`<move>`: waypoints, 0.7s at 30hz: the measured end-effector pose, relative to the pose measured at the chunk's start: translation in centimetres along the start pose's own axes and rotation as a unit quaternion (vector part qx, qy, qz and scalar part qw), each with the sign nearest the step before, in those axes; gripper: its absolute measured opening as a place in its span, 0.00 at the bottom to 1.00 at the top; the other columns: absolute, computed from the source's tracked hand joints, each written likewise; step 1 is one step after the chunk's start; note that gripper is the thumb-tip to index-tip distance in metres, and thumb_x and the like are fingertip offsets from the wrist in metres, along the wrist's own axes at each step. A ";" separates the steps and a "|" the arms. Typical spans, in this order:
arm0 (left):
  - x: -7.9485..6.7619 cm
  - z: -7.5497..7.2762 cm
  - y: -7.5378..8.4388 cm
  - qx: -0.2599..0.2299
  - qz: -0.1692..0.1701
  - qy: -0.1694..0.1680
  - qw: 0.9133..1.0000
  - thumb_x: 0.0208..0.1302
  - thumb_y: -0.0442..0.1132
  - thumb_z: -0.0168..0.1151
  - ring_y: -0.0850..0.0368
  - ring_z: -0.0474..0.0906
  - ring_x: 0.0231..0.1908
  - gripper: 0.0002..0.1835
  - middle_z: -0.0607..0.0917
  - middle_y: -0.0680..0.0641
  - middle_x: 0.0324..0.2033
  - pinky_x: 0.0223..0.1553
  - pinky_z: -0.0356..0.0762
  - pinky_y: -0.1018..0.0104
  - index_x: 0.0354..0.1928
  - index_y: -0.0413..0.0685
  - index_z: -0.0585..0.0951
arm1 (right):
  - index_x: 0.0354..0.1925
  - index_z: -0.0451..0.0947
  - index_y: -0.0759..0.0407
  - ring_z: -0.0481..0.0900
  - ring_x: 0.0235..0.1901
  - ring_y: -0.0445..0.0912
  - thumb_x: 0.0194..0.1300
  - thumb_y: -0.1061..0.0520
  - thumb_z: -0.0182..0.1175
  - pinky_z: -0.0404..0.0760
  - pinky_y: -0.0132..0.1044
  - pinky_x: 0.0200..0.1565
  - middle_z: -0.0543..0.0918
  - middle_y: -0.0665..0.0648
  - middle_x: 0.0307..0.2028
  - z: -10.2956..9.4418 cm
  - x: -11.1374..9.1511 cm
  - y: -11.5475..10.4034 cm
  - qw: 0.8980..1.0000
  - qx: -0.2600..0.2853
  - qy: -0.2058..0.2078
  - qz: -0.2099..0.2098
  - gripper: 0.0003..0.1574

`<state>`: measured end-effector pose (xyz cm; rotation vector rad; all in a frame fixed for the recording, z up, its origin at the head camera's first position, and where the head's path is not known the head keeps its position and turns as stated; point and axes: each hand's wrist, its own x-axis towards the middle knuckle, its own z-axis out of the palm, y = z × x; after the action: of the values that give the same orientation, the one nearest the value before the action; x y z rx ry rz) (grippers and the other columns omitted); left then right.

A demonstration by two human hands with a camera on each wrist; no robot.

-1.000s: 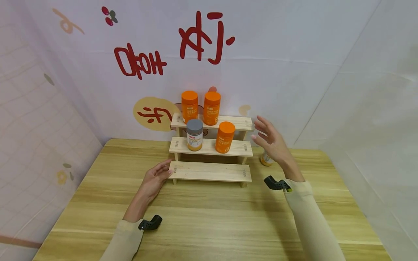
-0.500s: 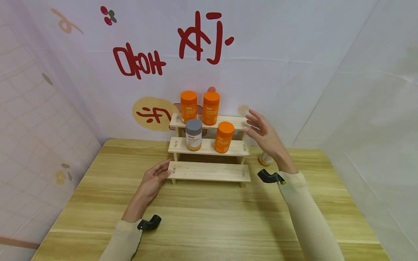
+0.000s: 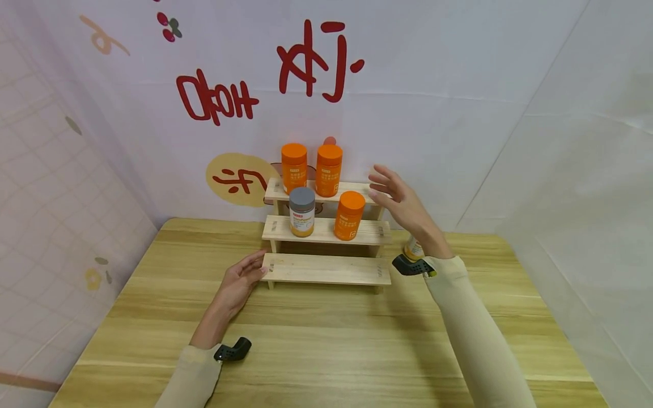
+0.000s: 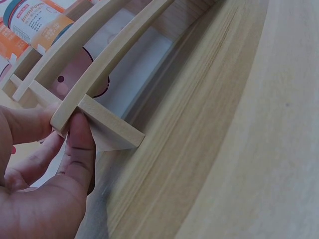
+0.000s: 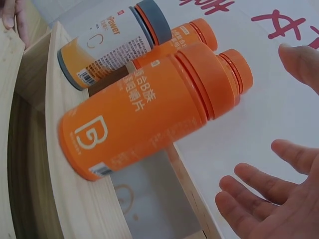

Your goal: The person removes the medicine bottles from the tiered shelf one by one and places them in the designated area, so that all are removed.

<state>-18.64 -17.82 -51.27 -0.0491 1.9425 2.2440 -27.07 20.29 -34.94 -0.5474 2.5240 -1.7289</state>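
A three-tier wooden display rack (image 3: 326, 268) stands on the table against the wall. My left hand (image 3: 240, 286) pinches the left end of its lowest board, as the left wrist view shows between thumb and fingers (image 4: 30, 164). Two orange bottles (image 3: 294, 173) (image 3: 328, 174) stand on the left half of the top tier. On the middle tier are a grey-lidded bottle (image 3: 302, 212) and, right of it, another orange bottle (image 3: 349, 216). My right hand (image 3: 405, 209), holding nothing, hovers by the right end of the top tier with fingers apart. It is nearest that orange bottle (image 5: 134, 114).
One more bottle (image 3: 413, 249) with a white label stands on the table right of the rack, partly hidden by my right wrist. A printed white wall sheet (image 3: 433, 130) hangs right behind the rack. The wooden table (image 3: 316, 351) extends in front of it.
My right hand has moved left, from right of the rack to the top tier's right end, fingers still apart. My left hand keeps its hold on the rack. The bottles have not moved.
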 end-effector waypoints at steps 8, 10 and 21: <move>0.0 -0.1 0.0 -0.001 -0.004 0.000 1.000 0.73 0.28 0.59 0.66 0.79 0.50 0.31 0.77 0.42 0.57 0.51 0.79 0.77 0.76 0.37 0.65 | 0.81 0.54 0.43 0.66 0.74 0.53 0.75 0.41 0.60 0.64 0.57 0.74 0.66 0.56 0.76 0.7 1.0 -0.4 1.000 0.007 -0.018 0.014 0.44; 0.0 -0.1 0.1 0.000 -0.006 -0.001 1.000 0.73 0.28 0.59 0.67 0.79 0.50 0.31 0.76 0.42 0.57 0.51 0.79 0.77 0.76 0.38 0.65 | 0.81 0.54 0.41 0.67 0.74 0.52 0.74 0.40 0.60 0.64 0.57 0.75 0.66 0.55 0.76 0.9 1.2 -0.6 1.000 0.012 -0.021 0.020 0.45; -0.1 0.0 0.2 0.005 -0.007 0.002 1.000 0.73 0.28 0.58 0.67 0.79 0.50 0.32 0.76 0.39 0.59 0.51 0.79 0.77 0.76 0.36 0.64 | 0.80 0.54 0.41 0.66 0.74 0.52 0.74 0.40 0.61 0.64 0.57 0.75 0.65 0.56 0.76 2.0 2.7 -1.8 0.998 0.032 -0.038 0.026 0.45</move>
<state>-18.56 -17.90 -51.08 -0.0654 1.9478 2.2268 -28.68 17.09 -33.66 -0.5282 2.4008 -1.7289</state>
